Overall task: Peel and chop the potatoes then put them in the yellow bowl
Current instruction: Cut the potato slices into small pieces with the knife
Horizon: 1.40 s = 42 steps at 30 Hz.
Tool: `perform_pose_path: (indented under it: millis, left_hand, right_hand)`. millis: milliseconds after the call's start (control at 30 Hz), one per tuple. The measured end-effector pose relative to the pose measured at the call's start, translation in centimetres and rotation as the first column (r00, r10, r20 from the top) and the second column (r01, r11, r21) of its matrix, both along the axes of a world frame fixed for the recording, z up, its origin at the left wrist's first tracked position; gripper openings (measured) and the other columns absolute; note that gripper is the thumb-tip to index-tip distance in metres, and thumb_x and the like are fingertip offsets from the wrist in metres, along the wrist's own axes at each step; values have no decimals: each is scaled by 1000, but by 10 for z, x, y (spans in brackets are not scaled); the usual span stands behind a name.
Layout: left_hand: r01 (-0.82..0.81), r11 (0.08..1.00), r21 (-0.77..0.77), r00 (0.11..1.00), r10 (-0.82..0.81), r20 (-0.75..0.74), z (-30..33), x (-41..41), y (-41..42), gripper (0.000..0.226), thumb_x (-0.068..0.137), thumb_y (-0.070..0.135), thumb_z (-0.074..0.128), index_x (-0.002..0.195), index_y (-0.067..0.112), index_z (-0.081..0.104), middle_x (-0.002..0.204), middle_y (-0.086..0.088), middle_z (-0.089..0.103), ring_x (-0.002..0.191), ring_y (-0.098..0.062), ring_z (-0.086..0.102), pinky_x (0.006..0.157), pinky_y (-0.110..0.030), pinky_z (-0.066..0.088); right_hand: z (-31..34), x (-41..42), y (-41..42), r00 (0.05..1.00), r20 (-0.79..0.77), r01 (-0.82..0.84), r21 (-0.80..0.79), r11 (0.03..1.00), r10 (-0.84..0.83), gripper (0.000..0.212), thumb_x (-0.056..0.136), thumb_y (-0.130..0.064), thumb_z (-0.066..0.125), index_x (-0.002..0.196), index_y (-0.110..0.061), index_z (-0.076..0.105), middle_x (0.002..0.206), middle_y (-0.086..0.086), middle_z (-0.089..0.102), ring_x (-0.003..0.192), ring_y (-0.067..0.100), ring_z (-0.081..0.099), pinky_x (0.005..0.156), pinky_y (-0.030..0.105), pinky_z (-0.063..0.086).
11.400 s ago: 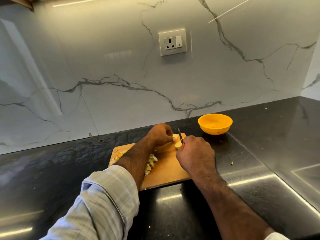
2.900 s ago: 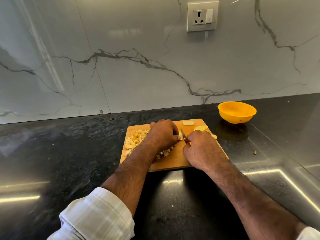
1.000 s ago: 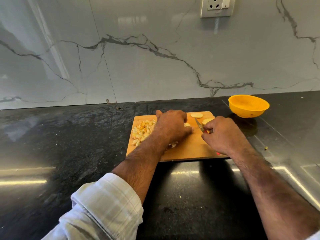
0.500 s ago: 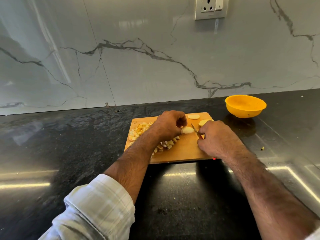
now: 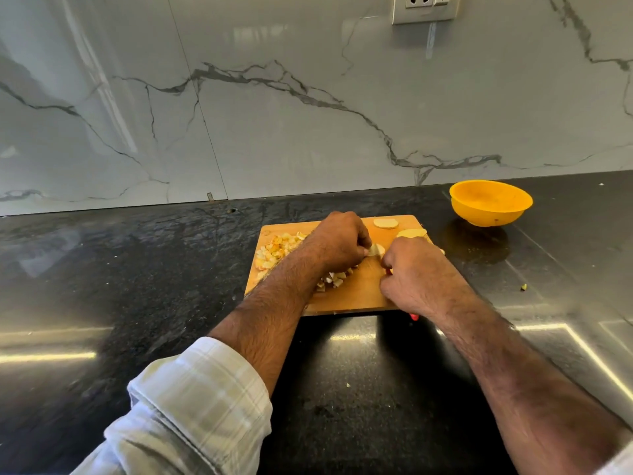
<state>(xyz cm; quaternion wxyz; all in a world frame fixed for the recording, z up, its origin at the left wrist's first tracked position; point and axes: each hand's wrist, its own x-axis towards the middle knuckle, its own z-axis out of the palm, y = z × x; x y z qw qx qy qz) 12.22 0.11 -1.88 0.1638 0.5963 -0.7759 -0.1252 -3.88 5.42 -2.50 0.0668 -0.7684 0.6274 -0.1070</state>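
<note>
The left hand (image 5: 337,246) is pinning a potato slice (image 5: 376,250) on the wooden cutting board (image 5: 359,293) for dicing, while the right hand (image 5: 416,272) is gripping a red-handled knife (image 5: 414,316); the yellow bowl (image 5: 490,202) is waiting nearby.

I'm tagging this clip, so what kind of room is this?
Most likely a home kitchen: a dark stone counter, a marble-look wall, and a cutting board with chopped potato.

Left arm wears a pale checked sleeve (image 5: 191,406), rolled back in a thick cuff; both forearms bare, hairy.
</note>
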Motion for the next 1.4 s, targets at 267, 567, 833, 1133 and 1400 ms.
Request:
perform_pose_path:
  millis: [267,567,833,1133,1400]
  left_hand:
    - [-6,1000,-1,998,6,-60,-2,5,1,18,95,14,77,113,15,80,115,1,74,97,-7,65,97,-31,59]
    - [-15,1000,15,995,16,-95,-3,8,-3,9,93,12,79,101,15,82,107,2,76,96,-9,68,94,-33,62]
    - [-24,999,-29,997,21,-79,-7,12,2,13,94,16,78,107,16,81,106,3,75,94,-8,67,92,-31,62]
    - [-55,998,-24,997,53,-62,-5,12,2,3,92,18,80,95,18,81,101,4,73,88,-9,66,78,-26,59]
    - [-55,988,-145,998,59,20,-3,28,6,15,98,30,70,108,25,81,114,7,73,109,-13,62,111,-43,46]
  right_hand:
    - [-6,-6,-7,994,106,40,-116,992,-28,21,88,-33,69,102,-19,77,85,-3,65,73,11,60,56,24,52]
    - [-7,7,-9,996,84,25,-39,999,-21,32,86,-34,73,115,-19,73,91,-1,63,80,15,60,60,26,48]
    - [-9,7,-7,987,158,41,-116,992,-23,23,93,-32,68,111,-21,77,90,-4,68,73,9,62,55,22,49]
    - [-2,23,1,999,41,14,-60,998,-12,19,88,-31,73,95,-21,58,85,-1,55,81,18,59,65,31,50]
    - [-5,-7,-4,986,165,28,-211,977,8,24,89,-34,69,106,-21,79,93,1,75,77,18,67,66,29,56]
